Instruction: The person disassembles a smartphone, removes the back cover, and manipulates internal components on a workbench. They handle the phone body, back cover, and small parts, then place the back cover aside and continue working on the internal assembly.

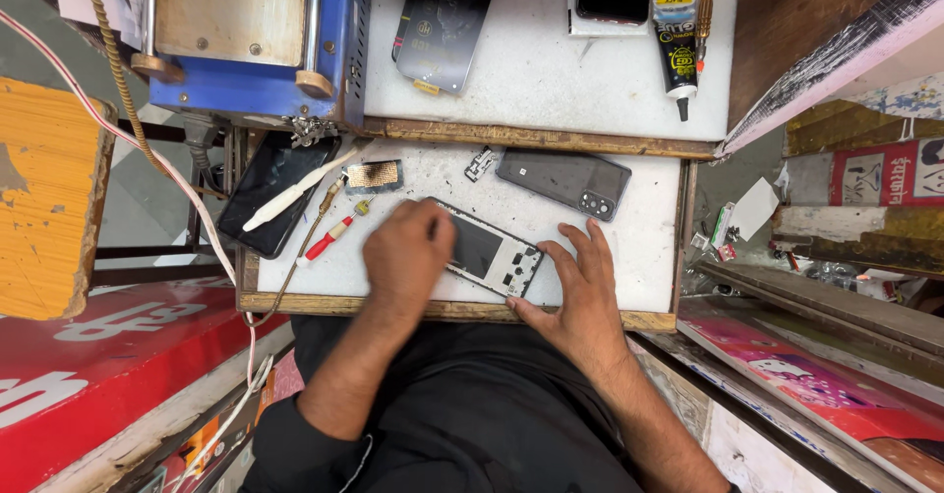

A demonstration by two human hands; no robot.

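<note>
Where hands (492, 267) meet, phone frame (489, 255) lies.

Grey back cover (562, 182), black glue tube (678, 49), red-handled screwdriver (328, 236), blue machine (251, 36).

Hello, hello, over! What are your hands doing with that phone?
Left hand pressing on the opened phone. Right hand steadying its lower corner, fingers spread. Grey back cover lying apart behind, nothing in the way.
</note>
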